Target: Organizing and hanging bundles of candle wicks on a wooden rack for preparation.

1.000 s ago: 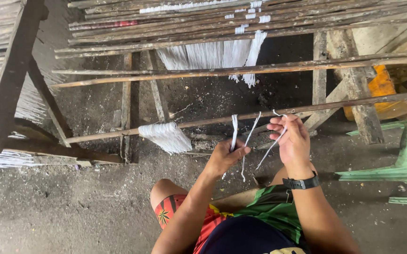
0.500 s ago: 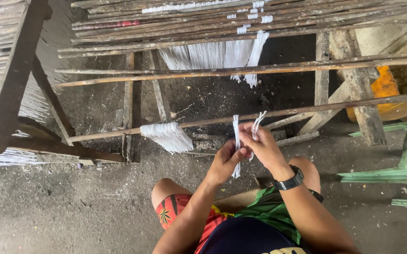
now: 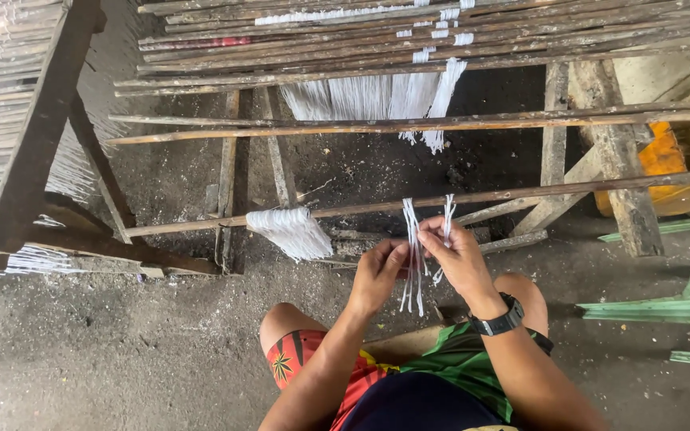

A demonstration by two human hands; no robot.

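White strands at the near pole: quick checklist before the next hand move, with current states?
1. Both hands on the white strands: ok; left hand and right hand pinch them.
2. Strands hang over the near pole: ok.
3. Strands apart from the white bundle further left on the pole: ok.
4. Loose ends free below the hands: ok, they dangle above the floor.
5. Knot formed: cannot tell, fingers hide it.
6. Wristwatch clear of the strands: ok.
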